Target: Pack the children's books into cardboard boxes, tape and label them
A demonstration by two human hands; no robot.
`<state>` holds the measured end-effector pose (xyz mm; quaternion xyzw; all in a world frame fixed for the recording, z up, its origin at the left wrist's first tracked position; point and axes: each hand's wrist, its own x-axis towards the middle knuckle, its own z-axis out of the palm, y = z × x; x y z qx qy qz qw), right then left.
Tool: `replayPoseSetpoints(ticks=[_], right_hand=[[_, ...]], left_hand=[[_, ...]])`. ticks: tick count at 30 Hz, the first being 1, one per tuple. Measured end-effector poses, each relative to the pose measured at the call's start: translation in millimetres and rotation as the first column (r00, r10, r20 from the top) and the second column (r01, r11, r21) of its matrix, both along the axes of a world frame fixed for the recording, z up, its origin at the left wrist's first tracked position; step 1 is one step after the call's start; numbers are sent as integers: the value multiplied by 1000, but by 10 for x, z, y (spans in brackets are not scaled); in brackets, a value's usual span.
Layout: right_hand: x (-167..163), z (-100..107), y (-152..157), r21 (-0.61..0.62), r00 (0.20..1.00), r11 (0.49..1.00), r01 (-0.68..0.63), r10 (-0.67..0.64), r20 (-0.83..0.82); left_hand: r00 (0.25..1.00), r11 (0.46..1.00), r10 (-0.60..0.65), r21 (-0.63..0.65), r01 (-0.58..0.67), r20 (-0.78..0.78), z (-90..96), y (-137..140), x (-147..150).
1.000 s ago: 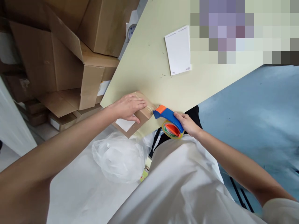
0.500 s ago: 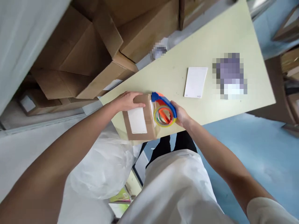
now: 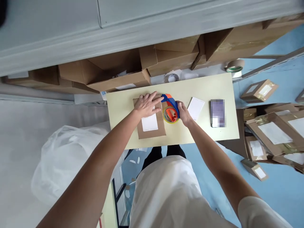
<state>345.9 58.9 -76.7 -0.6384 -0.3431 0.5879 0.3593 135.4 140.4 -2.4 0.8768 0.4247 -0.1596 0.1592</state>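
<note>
A small cardboard box [image 3: 160, 129] with a white label [image 3: 149, 124] on its top face lies on the pale yellow table [image 3: 123, 107]. My left hand [image 3: 147, 105] rests on the upper part of that face, fingers spread. Its fingertips reach the edge where the tape dispenser [image 3: 171, 107] is. The blue and orange dispenser carries a roll of clear yellowish tape, and my right hand [image 3: 184, 112] grips it from the right. The dispenser's head is against or just beside the box's upper right edge; I cannot tell which.
A white card [image 3: 196, 108] and a blurred purple item [image 3: 218, 110] lie to the right on the table. Open cardboard boxes [image 3: 114, 79] line the back, with tape rolls [image 3: 235, 66] nearby. Labelled parcels [image 3: 273, 129] are piled at right; a translucent plastic bag [image 3: 64, 158] bulges at left.
My view has turned and shows more of the room. My left hand has shifted from the box's left edge onto its top, fingers spreading. The dispenser remains in my right hand at the box's right edge.
</note>
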Motion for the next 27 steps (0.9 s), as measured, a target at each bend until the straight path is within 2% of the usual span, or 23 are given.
replayPoseSetpoints(ticks=[5, 8, 11, 14, 18, 21, 23, 25, 27], right_hand=[[72, -8, -80, 95, 959, 972, -217, 194, 206], [117, -25, -99, 159, 961, 950, -270, 256, 103], [201, -29, -230, 118, 955, 948, -297, 297, 20], [339, -19, -605, 74, 932, 929, -362, 361, 19], [417, -9, -1438, 19, 902, 902, -430, 431, -32], [234, -28, -2013, -57, 908, 911, -408, 398, -133], [23, -52, -2235, -47, 934, 945, -325, 313, -170], [-180, -67, -2300, -10, 959, 973, -229, 224, -174], [-312, -58, -2224, 6, 976, 988, -153, 152, -154]], left_hand=[[1000, 1000, 5, 31, -5, 8, -3, -3, 10], [1000, 999, 8, 34, -8, 7, -19, -17, 6], [1000, 999, 10, 38, -10, -1, -40, -26, -1], [1000, 999, 16, 44, -15, -19, -67, -27, -4], [1000, 999, 15, 41, -14, -23, -96, -24, -7], [999, 999, 27, 26, -27, -24, -94, -31, 5], [999, 999, 46, 17, -46, -25, -84, -49, 14], [996, 996, 88, 19, -87, -16, -80, -78, 3], [985, 984, 173, 39, -173, 11, -92, -120, -50]])
